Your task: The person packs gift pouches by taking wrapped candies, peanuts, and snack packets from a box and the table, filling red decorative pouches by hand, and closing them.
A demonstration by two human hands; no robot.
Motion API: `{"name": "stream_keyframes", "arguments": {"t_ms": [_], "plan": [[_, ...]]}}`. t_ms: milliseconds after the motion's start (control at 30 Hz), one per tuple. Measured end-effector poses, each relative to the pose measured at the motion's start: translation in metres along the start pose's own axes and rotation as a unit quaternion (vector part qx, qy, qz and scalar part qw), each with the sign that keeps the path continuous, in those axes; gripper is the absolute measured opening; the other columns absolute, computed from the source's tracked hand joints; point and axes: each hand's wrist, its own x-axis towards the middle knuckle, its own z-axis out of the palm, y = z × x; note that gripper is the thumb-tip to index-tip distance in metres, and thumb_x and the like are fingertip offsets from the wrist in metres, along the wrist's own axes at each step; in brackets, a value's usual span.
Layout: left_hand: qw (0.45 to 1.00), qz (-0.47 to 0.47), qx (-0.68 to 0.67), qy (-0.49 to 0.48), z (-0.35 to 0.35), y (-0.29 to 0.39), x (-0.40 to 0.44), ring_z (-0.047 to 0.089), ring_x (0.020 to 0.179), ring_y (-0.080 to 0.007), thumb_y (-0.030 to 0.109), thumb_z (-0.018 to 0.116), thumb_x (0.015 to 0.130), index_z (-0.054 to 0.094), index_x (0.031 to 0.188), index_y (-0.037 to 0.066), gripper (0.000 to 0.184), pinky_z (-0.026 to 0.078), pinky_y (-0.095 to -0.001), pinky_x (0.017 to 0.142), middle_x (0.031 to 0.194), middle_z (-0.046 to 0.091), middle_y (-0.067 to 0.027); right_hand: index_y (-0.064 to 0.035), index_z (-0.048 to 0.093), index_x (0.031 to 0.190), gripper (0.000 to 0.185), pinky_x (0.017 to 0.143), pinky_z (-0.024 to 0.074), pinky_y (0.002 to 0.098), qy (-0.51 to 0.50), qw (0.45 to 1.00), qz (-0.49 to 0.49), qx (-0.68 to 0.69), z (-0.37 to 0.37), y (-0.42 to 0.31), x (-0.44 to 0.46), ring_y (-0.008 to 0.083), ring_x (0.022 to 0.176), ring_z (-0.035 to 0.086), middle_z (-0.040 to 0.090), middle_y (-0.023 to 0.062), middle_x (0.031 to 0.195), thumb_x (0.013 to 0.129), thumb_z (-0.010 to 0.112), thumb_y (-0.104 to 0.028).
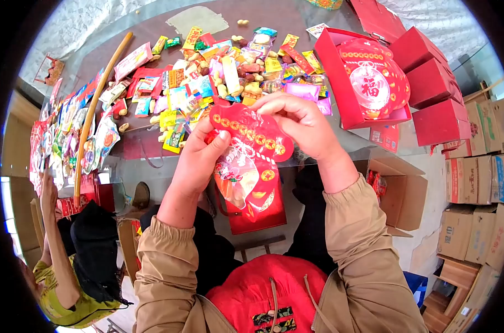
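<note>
bag: a shiny red bag (246, 180) with a row of gold coins is up in the air, in both hands, just by the middle of the table's near edge.
left hand: this hand (199, 152) pinches the left side of the bag near its top, thumb in front and fingers behind.
right hand: this hand (304, 122) has its thumb and fingers pressed together on the bag's top right side.
table: the table (149, 30) has a big messy pile of sweets (177, 100) in its middle, with nuts (252, 89) mixed in. the pile is just past the hands.
right end: an open red box (335, 86) sits near the near right corner, with red bags (369, 83) in it. small red boxes (443, 119) stand in a row beside it.
left end: clear packs (104, 136) of sweets lie by the left edge, next to a long stick (89, 116).
other person: an arm (63, 255) reaches up to the packs there.
below: one more red box (257, 222) is under the bag, lower than the table top. an open brown box (399, 205) is off to the right.
</note>
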Motion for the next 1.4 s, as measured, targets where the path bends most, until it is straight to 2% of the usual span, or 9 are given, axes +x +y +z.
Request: {"name": "stream_keyframes", "arguments": {"t_ms": [100,200,300,400,800,900,1033,1267,1400], "plan": [[1.000,0.003,0.002,0.000,0.002,0.002,-0.002,0.064,0.101,-0.0102,0.011,0.060,0.099,0.057,0.129,0.003,0.031,0.053,-0.0282,0.089,0.115,0.067,-0.0035,-0.0022,0.067,0.110,0.027,0.088,0.0482,0.0264,0.021,0.999,0.022,0.015,0.008,-0.001,-0.001,0.0110,0.101,0.061,0.065,0.0057,0.118,0.088,0.055,0.007],[1.000,-0.007,-0.001,-0.012,-0.003,-0.002,-0.001,0.065,0.100,-0.0101,0.013,0.059,0.100,0.057,0.128,0.003,0.030,0.054,-0.0277,0.087,0.114,0.067,-0.0036,-0.0033,0.068,0.110,0.027,0.085,0.0495,0.0268,-0.010,0.999,-0.025,-0.038,0.007,-0.001,0.001,0.0112,0.100,0.061,0.065,0.0067,0.119,0.087,0.058,0.006],[0.998,-0.043,-0.026,-0.029,-0.002,-0.003,-0.003,0.065,0.098,-0.0098,0.015,0.058,0.101,0.057,0.128,0.003,0.029,0.054,-0.0275,0.086,0.113,0.067,-0.0037,-0.0025,0.066,0.112,0.020,0.100,0.0482,0.0352,-0.029,0.998,-0.011,-0.049,0.002,0.001,0.000,0.0202,0.117,0.059,0.062,0.0114,0.126,0.092,0.066,-0.003],[0.997,-0.055,-0.049,-0.027,-0.002,-0.008,-0.002,0.066,0.097,-0.0101,0.017,0.056,0.102,0.057,0.128,0.002,0.029,0.055,-0.0277,0.086,0.114,0.068,-0.0043,-0.0043,0.069,0.108,0.023,0.080,0.0501,0.0259,0.011,0.998,-0.044,-0.050,0.009,0.004,0.002,0.0110,0.096,0.061,0.066,0.0075,0.117,0.086,0.065,0.001],[0.984,-0.096,-0.126,-0.087,-0.001,-0.010,0.002,0.069,0.093,-0.0110,0.022,0.052,0.105,0.060,0.122,0.002,0.028,0.057,-0.0285,0.083,0.108,0.071,-0.0062,-0.0045,0.070,0.107,0.023,0.079,0.0485,0.0258,0.009,0.996,-0.070,-0.059,0.018,-0.003,0.004,0.0119,0.096,0.061,0.068,0.0053,0.110,0.084,0.070,-0.004],[0.987,-0.103,-0.094,-0.080,-0.005,-0.015,0.000,0.067,0.088,-0.0094,0.025,0.056,0.103,0.065,0.112,0.003,0.025,0.055,-0.0277,0.080,0.102,0.071,-0.0037,-0.0057,0.070,0.110,0.027,0.084,0.0489,0.0308,-0.019,0.997,-0.049,-0.062,0.019,-0.006,0.002,0.0177,0.105,0.062,0.068,0.0085,0.113,0.087,0.075,-0.019],[0.990,-0.091,-0.063,-0.083,-0.010,-0.025,0.003,0.064,0.082,-0.0073,0.026,0.057,0.103,0.067,0.105,0.005,0.023,0.053,-0.0269,0.076,0.095,0.069,-0.0006,-0.0072,0.071,0.104,0.022,0.083,0.0486,0.0306,-0.047,0.992,-0.068,-0.096,0.024,-0.014,0.007,0.0192,0.105,0.062,0.069,0.0057,0.112,0.085,0.075,-0.018],[0.994,-0.085,-0.019,-0.062,0.009,-0.009,-0.002,0.063,0.084,-0.0063,0.026,0.053,0.105,0.066,0.112,0.003,0.027,0.051,-0.0226,0.070,0.099,0.068,-0.0024,-0.0072,0.071,0.100,0.017,0.085,0.0504,0.0363,-0.049,0.975,-0.155,-0.150,0.030,-0.013,0.007,0.0244,0.104,0.063,0.069,0.0068,0.107,0.084,0.074,-0.009],[0.993,-0.117,0.019,0.021,0.023,-0.004,-0.009,0.060,0.066,-0.0068,0.026,0.052,0.104,0.062,0.121,0.003,0.030,0.049,-0.0229,0.056,0.099,0.068,-0.0050,-0.0055,0.070,0.096,0.015,0.084,0.0507,0.0348,-0.043,0.980,-0.128,-0.145,0.033,-0.014,0.003,0.0227,0.096,0.065,0.069,0.0069,0.101,0.083,0.073,-0.002]]}}
